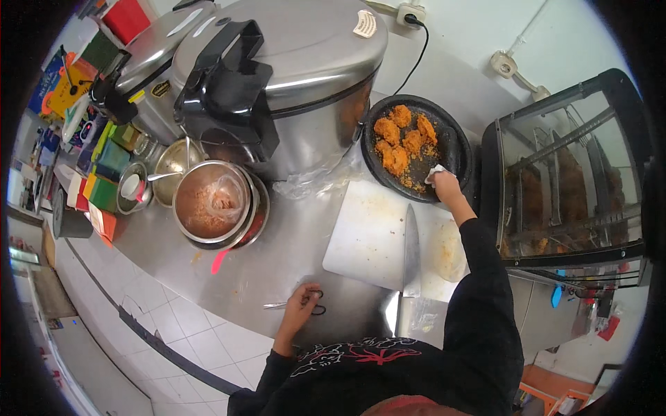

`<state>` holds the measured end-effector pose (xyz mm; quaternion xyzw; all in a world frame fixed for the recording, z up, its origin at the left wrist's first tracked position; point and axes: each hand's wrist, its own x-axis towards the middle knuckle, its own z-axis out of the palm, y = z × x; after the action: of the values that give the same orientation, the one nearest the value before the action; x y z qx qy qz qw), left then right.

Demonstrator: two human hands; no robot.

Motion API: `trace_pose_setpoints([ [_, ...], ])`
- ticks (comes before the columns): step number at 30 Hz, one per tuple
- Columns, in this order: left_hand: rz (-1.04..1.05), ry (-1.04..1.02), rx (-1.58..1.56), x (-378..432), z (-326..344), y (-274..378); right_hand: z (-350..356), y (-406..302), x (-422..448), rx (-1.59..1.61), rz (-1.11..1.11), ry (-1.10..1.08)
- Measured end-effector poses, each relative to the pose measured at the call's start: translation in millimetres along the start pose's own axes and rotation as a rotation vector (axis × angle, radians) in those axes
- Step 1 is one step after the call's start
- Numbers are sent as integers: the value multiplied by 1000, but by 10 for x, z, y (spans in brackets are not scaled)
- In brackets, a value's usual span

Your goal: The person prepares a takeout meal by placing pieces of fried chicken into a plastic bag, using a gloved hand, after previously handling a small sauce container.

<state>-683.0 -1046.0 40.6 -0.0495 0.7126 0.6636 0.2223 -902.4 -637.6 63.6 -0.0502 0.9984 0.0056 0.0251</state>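
Note:
My right hand grips a crumpled white cloth or tissue at the near rim of a round black stone mortar dish. In the dish lie several orange, crumb-coated fried pieces with loose crumbs, and a dark pestle appears at its right side. Near the counter's front edge, my left hand rests over black-handled scissors lying on the steel; whether its fingers grip them I cannot tell. Between the hands, a large knife lies on a white cutting board.
Large steel rice cookers stand at the back left. Stacked metal bowls hold reddish food and a plastic bag. Crumpled clear plastic lies by the board. A glass display case is on the right. A black cord hangs behind the dish.

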Motion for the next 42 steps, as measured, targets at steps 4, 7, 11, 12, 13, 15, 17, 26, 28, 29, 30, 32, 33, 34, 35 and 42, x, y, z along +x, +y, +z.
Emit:
trace_pose_setpoints([
  [4,15,47,-136,-48,-49,-118,46,-23,0,67,21,52],
  [7,27,43,-153,-88,-112,-86,17,-90,69,77,151,69],
  [11,52,70,-91,-117,-105,174,142,-97,110,129,305,158],
  [12,46,78,-63,-129,-123,182,174,-147,95,181,390,246],
  [13,41,86,-34,-141,-136,184,195,-179,87,234,475,334],
  [15,56,76,-51,-97,-128,98,171,-205,88,252,420,291],
  [17,77,70,-54,-92,-120,29,149,-217,87,254,349,249],
  [26,72,48,-29,-128,-34,158,78,525,245,1147,281,-69],
  [28,103,60,-1,-153,-61,117,21,469,283,1391,451,16],
  [29,70,58,-44,-155,-68,76,42,436,342,1373,448,-10],
  [30,41,45,-86,-141,-66,54,64,446,365,1354,453,-26],
  [32,21,33,-87,-108,-65,37,89,484,415,1172,507,-46],
  [33,27,49,-49,-100,-67,61,77,405,452,983,398,44],
  [34,31,65,-9,-99,-68,75,53,322,469,793,290,131],
  [35,20,67,-38,-88,-65,69,27,240,489,603,183,216],
  [42,32,41,-89,-38,-15,56,127,80,503,703,128,385],
])
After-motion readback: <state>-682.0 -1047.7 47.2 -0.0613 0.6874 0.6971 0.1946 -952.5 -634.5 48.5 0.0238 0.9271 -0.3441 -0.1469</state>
